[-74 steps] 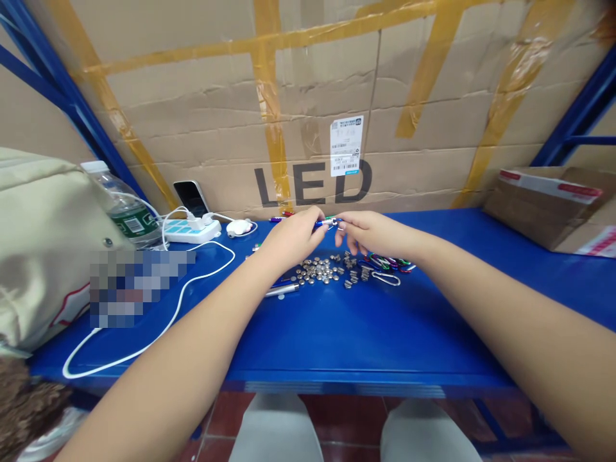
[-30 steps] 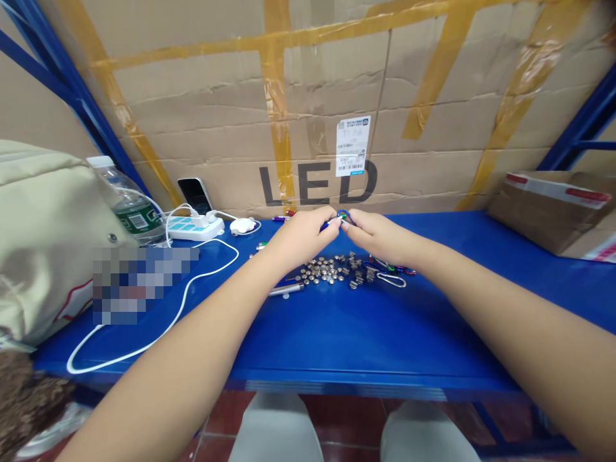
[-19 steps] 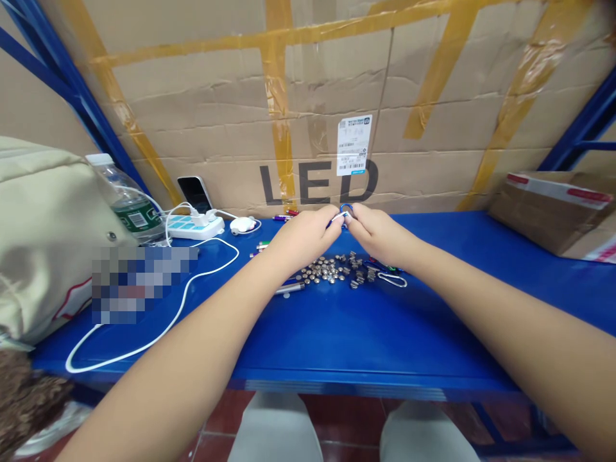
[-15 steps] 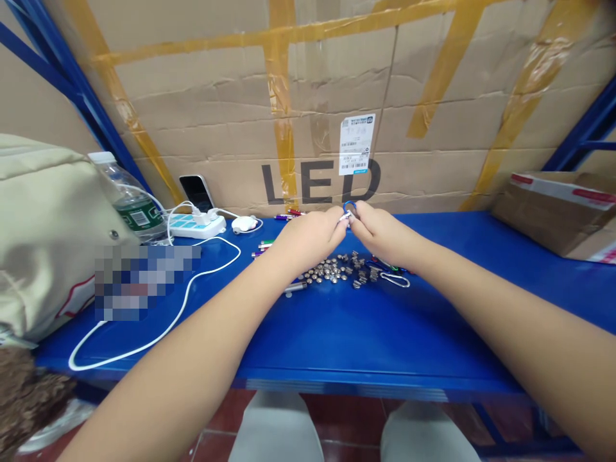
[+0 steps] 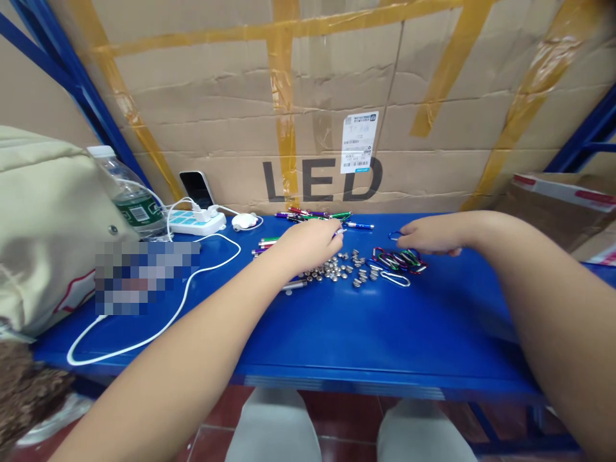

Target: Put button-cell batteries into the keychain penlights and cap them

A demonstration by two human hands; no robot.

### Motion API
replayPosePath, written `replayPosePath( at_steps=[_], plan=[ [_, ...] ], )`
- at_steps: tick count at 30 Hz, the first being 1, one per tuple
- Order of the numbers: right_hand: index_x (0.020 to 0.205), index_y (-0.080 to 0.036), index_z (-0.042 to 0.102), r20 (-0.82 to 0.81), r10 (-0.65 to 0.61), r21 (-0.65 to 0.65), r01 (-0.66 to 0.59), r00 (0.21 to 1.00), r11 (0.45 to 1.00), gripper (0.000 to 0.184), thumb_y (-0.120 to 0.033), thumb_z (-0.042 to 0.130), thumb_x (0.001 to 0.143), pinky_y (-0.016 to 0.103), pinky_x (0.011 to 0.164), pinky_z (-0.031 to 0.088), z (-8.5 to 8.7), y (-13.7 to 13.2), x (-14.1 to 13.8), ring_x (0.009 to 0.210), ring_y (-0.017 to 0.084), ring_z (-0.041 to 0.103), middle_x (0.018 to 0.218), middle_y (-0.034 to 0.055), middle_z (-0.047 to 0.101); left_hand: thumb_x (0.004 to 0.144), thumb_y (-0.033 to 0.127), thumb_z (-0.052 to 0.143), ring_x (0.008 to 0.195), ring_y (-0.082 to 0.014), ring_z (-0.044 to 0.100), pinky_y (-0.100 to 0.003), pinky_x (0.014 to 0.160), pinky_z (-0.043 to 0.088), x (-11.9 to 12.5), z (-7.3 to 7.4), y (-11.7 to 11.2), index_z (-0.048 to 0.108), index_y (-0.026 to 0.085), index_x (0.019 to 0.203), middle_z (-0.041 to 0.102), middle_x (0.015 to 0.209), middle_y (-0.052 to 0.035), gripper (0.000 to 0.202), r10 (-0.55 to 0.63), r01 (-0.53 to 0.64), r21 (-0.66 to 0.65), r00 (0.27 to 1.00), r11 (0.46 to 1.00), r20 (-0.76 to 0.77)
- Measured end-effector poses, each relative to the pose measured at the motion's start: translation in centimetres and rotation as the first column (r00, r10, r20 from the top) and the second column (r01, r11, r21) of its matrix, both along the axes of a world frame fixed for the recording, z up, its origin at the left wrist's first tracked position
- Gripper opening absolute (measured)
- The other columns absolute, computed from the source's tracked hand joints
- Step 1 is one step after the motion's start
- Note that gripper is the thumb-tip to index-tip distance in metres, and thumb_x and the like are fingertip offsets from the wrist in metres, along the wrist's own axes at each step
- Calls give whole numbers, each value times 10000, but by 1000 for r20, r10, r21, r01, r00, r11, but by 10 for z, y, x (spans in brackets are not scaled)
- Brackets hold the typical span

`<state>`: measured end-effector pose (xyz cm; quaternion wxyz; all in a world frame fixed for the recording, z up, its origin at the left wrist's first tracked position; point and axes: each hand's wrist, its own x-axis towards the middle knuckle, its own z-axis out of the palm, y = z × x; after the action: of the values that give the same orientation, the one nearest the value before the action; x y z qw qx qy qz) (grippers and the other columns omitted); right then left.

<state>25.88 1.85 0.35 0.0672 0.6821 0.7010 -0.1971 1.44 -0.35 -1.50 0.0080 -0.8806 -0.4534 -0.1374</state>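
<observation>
1. Blue steel shelf (image 5: pixel 433 350) bears everything, with a taped cardboard carton (image 5: pixel 308 128) behind it;
2. Parts lie grouped by kind, as if sorted: slim pen lights (image 5: pixel 312 216) at the back, long axes along the shelf; button cells (image 5: pixel 334 269) heaped mid-shelf; carabiners (image 5: pixel 397 260) tangled rightward;
3. Left hand (image 5: pixel 308 247) curls narrowly beside the cells, a pen tip (image 5: pixel 339 233) at its fingers, grip unclear;
4. Right hand (image 5: pixel 430 234) lies open, just beside a small blue carabiner (image 5: pixel 395 235).

water bottle (image 5: pixel 132 196): 1 | phone (image 5: pixel 194 189): 1 | power strip (image 5: pixel 196 222): 1 | silver carabiner (image 5: pixel 395 278): 1 | blue carabiner (image 5: pixel 394 235): 1
</observation>
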Motion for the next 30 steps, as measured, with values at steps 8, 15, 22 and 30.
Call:
replayPosePath(
  at_steps=[8,15,22,30],
  plan=[
    [586,-258,646,64,192,12,-193,979,981,379,-590,602,764,418,401,447,-8,9,12,477,238,562,627,86,658,949,345,362,802,-226,611,-335,689,465,-2,-4,3,639,182,961,704,949,-108,322,-47,47,-10,999,999,-17],
    [535,-226,604,-23,240,220,-229,970,948,553,-735,567,747,339,406,412,-1,2,1,459,181,509,591,85,621,955,319,378,939,-250,635,-363,790,487,-3,-4,5,642,183,1078,707,1079,-115,322,-87,86,-11,996,996,-8],
    [706,-224,519,-553,272,133,-238,788,962,382,-475,372,954,257,398,260,-13,-9,-45,437,103,266,533,-42,342,982,300,419,1019,-243,613,-366,894,474,-2,-8,11,647,166,1120,679,1086,-106,298,-233,239,135,971,962,-55],
    [663,-231,369,-714,347,217,-279,608,935,346,-322,308,992,244,426,293,-25,-9,-56,452,98,274,561,-55,324,1013,305,334,1013,-233,608,-366,900,457,-5,-10,19,628,153,1047,677,1075,-113,332,-210,209,69,977,976,17]
  ],
)
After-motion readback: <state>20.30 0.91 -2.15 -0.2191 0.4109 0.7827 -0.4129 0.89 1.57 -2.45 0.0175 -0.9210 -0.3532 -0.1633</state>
